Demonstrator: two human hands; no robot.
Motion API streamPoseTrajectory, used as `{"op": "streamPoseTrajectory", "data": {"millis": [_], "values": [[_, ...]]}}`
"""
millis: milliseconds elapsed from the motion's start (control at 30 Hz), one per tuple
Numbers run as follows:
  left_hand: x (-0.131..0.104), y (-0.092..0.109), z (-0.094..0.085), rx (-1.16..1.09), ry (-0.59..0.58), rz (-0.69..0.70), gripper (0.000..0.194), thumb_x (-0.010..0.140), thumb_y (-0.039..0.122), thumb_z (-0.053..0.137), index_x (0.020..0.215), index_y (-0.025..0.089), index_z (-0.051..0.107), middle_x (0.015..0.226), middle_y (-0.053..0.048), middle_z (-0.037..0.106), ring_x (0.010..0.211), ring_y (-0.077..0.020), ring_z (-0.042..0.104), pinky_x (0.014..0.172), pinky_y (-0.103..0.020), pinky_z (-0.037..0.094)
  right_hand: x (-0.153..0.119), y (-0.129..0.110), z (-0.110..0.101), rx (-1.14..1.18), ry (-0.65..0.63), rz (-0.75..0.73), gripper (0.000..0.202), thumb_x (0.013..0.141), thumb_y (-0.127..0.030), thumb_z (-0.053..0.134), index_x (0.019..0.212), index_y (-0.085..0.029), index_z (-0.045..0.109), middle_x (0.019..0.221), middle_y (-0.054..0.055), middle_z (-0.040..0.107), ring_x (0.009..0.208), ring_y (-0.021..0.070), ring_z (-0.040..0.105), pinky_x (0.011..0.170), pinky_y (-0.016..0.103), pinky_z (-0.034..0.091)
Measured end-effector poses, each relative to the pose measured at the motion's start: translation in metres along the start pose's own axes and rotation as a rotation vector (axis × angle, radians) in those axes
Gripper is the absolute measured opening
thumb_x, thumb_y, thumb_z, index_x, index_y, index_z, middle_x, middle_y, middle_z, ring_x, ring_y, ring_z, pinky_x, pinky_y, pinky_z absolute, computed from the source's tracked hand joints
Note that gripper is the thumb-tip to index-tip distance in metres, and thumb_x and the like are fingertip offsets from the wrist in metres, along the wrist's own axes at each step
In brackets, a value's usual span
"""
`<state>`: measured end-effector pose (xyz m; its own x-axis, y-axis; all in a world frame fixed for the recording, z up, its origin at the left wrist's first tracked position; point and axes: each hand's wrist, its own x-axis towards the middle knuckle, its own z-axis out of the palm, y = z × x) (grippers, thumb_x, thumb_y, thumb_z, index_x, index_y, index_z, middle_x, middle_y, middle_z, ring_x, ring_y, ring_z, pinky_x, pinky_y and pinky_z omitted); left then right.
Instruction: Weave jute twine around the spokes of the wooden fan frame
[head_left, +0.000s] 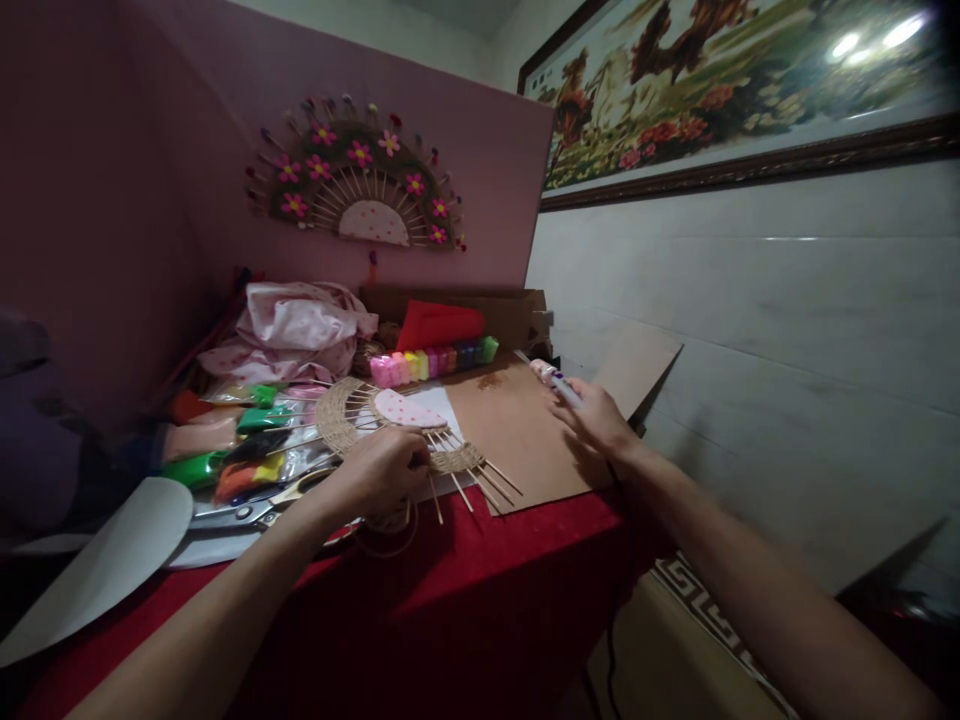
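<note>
A half-round fan of thin wooden sticks, woven with jute twine [337, 418], lies on the table, a pink dotted half-circle of cloth [409, 409] at its centre. My left hand [386, 465] is closed on its near edge, fingers curled over the sticks; the fingertips are partly hidden. To the right, my right hand [596, 415] is wrapped round a pale glue gun [566, 390], over the right side of the cardboard sheet [517, 440]. A dark cord [611, 640] hangs below that wrist. Under my left hand sits a ball of twine [390, 517], partly covered.
Scissors [251, 513] and bags of coloured clay [262, 418] lie left of the fan. Behind are pink satin cloth [300, 325], a row of coloured clay packs [435, 362] and red felt [442, 323]. A finished flowered fan [360, 155] hangs above.
</note>
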<state>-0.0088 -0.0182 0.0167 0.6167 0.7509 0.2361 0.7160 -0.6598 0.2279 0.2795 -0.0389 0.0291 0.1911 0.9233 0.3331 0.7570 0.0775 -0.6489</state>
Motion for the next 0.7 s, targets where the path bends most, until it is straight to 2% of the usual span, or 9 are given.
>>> {"op": "streamPoseTrajectory", "data": {"millis": [100,167,233,400,700], "values": [[0.000,0.003,-0.002,-0.010,-0.013,0.008,0.018,0.072,0.021,0.049,0.069,0.015,0.065,0.069,-0.006,0.063,0.065,-0.0137,0.052,0.060,-0.026,0.036,-0.026,-0.022,-0.008,0.542,-0.489,0.087,0.032,0.077,-0.041,0.052,0.097,-0.016,0.052,0.060,-0.004,0.039,0.043,0.0063,0.030,0.036,0.019,0.021],[0.000,0.004,-0.004,-0.013,-0.019,0.005,0.018,0.073,0.021,0.049,0.069,0.014,0.065,0.070,-0.007,0.063,0.066,-0.0141,0.053,0.061,-0.026,0.036,-0.043,-0.037,-0.007,0.720,-0.673,0.174,0.033,0.073,-0.043,0.057,0.092,-0.016,0.052,0.062,-0.005,0.039,0.041,0.0035,0.025,0.033,0.017,0.016],[0.000,0.004,-0.004,-0.012,-0.019,0.010,0.018,0.073,0.022,0.049,0.069,0.015,0.064,0.071,-0.006,0.063,0.066,-0.0141,0.053,0.061,-0.026,0.036,-0.056,-0.048,-0.002,0.785,-0.786,0.254,0.032,0.071,-0.041,0.060,0.088,-0.016,0.051,0.064,-0.005,0.041,0.040,0.0024,0.026,0.031,0.016,0.015],[-0.001,0.001,-0.002,0.039,-0.012,0.010,0.016,0.072,0.021,0.049,0.068,0.015,0.063,0.069,-0.005,0.062,0.063,-0.0134,0.051,0.058,-0.025,0.034,-0.067,-0.062,0.012,0.738,-0.904,0.334,0.026,0.070,-0.037,0.062,0.080,-0.018,0.047,0.065,-0.005,0.043,0.041,0.0016,0.029,0.031,0.013,0.017],[-0.001,0.000,-0.003,0.011,-0.034,0.006,0.017,0.072,0.020,0.049,0.072,0.016,0.065,0.070,-0.005,0.063,0.064,-0.0141,0.052,0.057,-0.025,0.033,-0.063,-0.063,0.026,0.706,-0.934,0.308,0.019,0.072,-0.033,0.057,0.080,-0.018,0.049,0.069,-0.003,0.045,0.040,0.0018,0.030,0.029,0.013,0.017]]}}
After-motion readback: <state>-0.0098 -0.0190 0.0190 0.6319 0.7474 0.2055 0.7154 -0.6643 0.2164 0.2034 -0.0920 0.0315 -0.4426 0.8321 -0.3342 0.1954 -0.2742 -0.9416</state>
